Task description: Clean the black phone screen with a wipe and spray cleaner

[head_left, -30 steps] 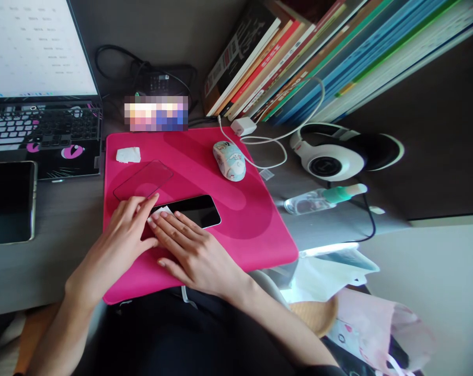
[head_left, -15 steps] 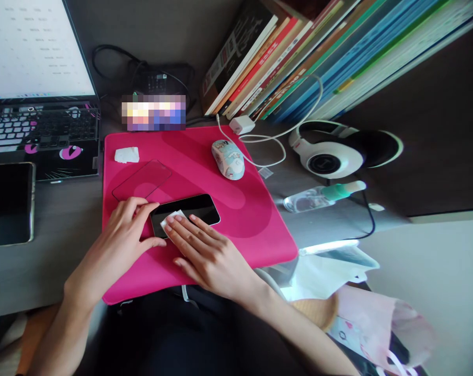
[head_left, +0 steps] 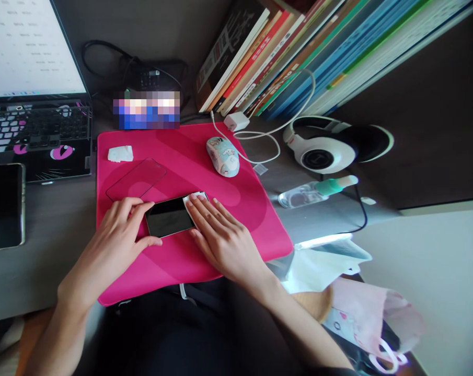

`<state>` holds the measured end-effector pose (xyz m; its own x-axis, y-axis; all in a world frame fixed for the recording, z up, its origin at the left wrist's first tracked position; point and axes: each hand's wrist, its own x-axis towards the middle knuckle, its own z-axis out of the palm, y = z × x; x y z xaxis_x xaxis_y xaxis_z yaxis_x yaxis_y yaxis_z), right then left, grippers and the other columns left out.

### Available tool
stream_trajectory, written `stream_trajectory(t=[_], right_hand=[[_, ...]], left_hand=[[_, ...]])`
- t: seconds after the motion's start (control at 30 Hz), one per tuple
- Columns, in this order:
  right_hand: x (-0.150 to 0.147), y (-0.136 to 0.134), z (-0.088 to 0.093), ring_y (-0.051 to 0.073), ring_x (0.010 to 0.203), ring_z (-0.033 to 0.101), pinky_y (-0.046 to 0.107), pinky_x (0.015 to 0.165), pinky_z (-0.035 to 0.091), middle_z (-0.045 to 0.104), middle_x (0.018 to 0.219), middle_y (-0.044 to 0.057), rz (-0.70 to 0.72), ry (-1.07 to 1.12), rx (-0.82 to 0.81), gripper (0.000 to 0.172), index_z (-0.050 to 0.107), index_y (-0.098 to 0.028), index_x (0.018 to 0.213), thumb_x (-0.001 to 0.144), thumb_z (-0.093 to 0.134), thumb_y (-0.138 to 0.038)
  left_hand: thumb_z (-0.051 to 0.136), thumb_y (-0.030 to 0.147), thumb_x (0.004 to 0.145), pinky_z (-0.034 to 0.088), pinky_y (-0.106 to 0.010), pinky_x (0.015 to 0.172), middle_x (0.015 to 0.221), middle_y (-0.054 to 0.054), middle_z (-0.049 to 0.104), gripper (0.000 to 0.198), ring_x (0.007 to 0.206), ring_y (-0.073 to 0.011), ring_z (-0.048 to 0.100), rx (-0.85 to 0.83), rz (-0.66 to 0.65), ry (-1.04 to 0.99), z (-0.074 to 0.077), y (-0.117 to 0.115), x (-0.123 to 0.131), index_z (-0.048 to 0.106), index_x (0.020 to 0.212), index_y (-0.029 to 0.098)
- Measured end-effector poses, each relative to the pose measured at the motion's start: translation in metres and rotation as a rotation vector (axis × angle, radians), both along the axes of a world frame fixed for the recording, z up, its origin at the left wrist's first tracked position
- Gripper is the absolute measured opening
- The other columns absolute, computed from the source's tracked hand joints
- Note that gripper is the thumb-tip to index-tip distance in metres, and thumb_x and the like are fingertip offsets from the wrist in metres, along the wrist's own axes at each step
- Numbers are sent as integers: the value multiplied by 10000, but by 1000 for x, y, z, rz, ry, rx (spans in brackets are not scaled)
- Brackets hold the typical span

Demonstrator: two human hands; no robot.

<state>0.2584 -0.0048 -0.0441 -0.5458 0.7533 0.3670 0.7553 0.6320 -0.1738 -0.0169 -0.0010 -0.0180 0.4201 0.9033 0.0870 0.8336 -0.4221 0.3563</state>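
Note:
A black-screened smartphone lies face up on the pink desk mat. My left hand grips its left end, thumb on the near edge and fingers on the far edge. With fingers stretched out together, my right hand presses a small white wipe onto the right end of the screen; the palm hides that end of the phone. Behind my left hand lies a clear, dark-edged screen protector. A folded white piece of tissue or cloth rests near the mat's far left corner.
A patterned mouse sits on the mat. To the right are a white charger with cable, headphones and a spray bottle. At left stand a laptop and another phone. Books line the back.
My right hand has slid the wipe from the middle of the phone's screen to its right end. My left hand keeps its hold. The view has shifted slightly.

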Motion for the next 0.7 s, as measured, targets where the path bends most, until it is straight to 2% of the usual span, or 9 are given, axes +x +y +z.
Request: stream_trajectory(t=[0.37,0.53,0.7], right_hand=[[2,10,-5,272,1605,381,508,1314,414,448,1690,151,-75,65,-80,565,371,-109,1675,1134,444,-254],[2,11,-6,273,1612,361,538,1306,418,419,1710,127,-69,90,-102,639,210,-185,1729,1135,436,-254],[2,10,-7,284,1606,372,547,1300,428,424,1707,128,-69,97,-89,670,159,-197,1735,1131,445,-247]], left_hand=[[762,484,959,498,-521,1146,1416,-121,566,708,1308,-337,592,19,-2,33,1,0,1,463,1560,257],[707,503,998,496,-528,1142,1428,-120,560,667,1322,-340,588,5,6,29,1,-1,1,444,1570,281],[655,542,1023,504,-543,1125,1436,-129,561,654,1329,-352,589,6,3,29,1,-2,1,423,1581,293]])
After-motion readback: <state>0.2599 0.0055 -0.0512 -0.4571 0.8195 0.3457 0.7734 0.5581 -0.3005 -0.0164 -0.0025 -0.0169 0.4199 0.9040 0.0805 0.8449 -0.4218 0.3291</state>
